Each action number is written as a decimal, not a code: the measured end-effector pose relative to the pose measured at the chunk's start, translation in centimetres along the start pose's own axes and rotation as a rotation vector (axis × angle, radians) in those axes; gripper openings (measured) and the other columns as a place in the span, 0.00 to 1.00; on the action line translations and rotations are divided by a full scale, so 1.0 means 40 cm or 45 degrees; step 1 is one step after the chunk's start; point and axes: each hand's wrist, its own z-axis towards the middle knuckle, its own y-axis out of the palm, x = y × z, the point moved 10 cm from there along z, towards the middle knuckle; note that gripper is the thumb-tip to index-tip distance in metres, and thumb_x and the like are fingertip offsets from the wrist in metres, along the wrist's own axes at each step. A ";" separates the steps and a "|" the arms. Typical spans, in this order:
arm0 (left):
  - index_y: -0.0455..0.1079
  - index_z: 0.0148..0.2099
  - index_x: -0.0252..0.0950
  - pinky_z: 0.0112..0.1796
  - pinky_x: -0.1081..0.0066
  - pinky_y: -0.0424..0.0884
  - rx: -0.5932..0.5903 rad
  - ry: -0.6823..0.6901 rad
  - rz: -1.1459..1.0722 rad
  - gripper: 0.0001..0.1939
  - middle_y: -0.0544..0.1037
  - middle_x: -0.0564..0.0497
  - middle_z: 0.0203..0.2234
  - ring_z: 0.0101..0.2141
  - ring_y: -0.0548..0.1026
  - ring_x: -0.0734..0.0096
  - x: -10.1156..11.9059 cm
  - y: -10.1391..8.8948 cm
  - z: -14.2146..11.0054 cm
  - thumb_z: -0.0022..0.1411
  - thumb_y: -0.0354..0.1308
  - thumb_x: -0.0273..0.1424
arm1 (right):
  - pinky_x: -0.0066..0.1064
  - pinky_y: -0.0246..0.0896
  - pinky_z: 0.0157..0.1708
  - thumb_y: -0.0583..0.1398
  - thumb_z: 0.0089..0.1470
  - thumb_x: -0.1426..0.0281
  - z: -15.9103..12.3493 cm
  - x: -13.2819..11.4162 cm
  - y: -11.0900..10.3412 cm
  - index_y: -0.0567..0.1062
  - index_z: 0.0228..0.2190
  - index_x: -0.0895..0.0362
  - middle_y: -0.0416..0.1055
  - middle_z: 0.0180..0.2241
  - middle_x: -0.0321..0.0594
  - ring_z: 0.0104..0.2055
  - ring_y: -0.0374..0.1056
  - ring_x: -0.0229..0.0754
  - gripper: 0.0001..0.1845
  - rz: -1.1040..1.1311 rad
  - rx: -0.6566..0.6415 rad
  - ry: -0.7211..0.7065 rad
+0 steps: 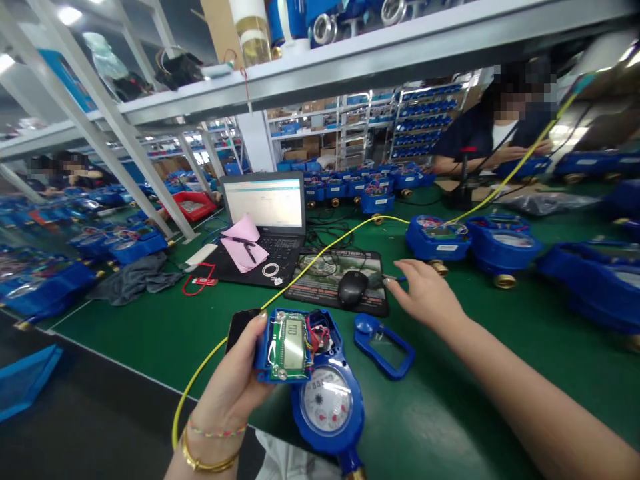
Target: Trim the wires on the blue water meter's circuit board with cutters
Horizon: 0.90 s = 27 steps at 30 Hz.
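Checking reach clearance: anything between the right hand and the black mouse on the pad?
Nothing visible. The right hand is stretched over the green table with its fingertips just right of the black mouse, on the mouse pad. The blue cover lies nearer the camera, out of that line. The left hand holds the open meter.

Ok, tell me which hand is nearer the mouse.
Right. The right hand reaches toward the mouse, fingertips just to its right. The left hand is nearer the camera, holding the open meter.
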 end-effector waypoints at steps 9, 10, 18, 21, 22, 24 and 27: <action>0.72 0.38 0.28 0.24 0.75 0.76 0.192 0.170 -0.031 0.14 0.78 0.44 0.29 0.25 0.77 0.68 0.008 -0.005 -0.015 0.70 0.45 0.25 | 0.50 0.59 0.57 0.59 0.49 0.63 -0.255 -0.063 0.073 0.69 0.54 0.67 0.65 0.56 0.58 0.58 0.62 0.59 0.33 0.217 -0.066 -0.109; 0.72 0.38 0.29 0.23 0.75 0.76 0.192 0.195 -0.034 0.14 0.78 0.46 0.29 0.25 0.77 0.69 0.010 -0.002 -0.017 0.70 0.45 0.25 | 0.53 0.55 0.59 0.58 0.51 0.62 -0.267 -0.061 0.064 0.68 0.55 0.69 0.62 0.58 0.61 0.60 0.58 0.61 0.33 0.228 -0.025 -0.078; 0.71 0.41 0.27 0.22 0.75 0.75 0.135 0.288 -0.005 0.12 0.78 0.47 0.28 0.23 0.76 0.70 0.012 0.011 -0.016 0.70 0.46 0.25 | 0.45 0.58 0.56 0.66 0.43 0.49 -0.345 -0.260 0.127 0.68 0.53 0.61 0.70 0.52 0.55 0.54 0.66 0.56 0.42 1.967 -0.372 0.288; 0.71 0.41 0.27 0.22 0.74 0.76 0.109 0.293 0.015 0.12 0.78 0.46 0.29 0.24 0.76 0.69 0.013 0.019 -0.013 0.71 0.47 0.26 | 0.43 0.61 0.51 0.66 0.43 0.50 -0.328 -0.299 0.160 0.69 0.50 0.63 0.74 0.46 0.53 0.49 0.70 0.54 0.39 2.153 -0.391 0.407; 0.70 0.42 0.27 0.22 0.74 0.76 0.104 0.291 0.024 0.12 0.78 0.46 0.30 0.24 0.76 0.69 0.011 0.023 -0.015 0.71 0.47 0.27 | 0.41 0.62 0.50 0.66 0.43 0.51 -0.322 -0.298 0.164 0.69 0.50 0.63 0.75 0.44 0.52 0.47 0.71 0.53 0.38 2.166 -0.362 0.435; 0.70 0.44 0.26 0.22 0.75 0.75 0.084 0.276 0.043 0.13 0.78 0.45 0.31 0.25 0.77 0.69 0.003 0.037 -0.022 0.71 0.45 0.27 | 0.39 0.63 0.46 0.68 0.40 0.53 -0.322 -0.280 0.164 0.69 0.49 0.64 0.76 0.41 0.50 0.44 0.72 0.51 0.39 2.192 -0.286 0.502; 0.69 0.48 0.26 0.25 0.75 0.77 0.001 0.208 0.076 0.15 0.78 0.43 0.34 0.28 0.78 0.69 -0.029 0.076 -0.039 0.72 0.42 0.27 | 0.36 0.64 0.40 0.69 0.35 0.56 -0.353 -0.228 0.142 0.70 0.46 0.64 0.77 0.36 0.48 0.40 0.72 0.50 0.39 2.186 -0.141 0.622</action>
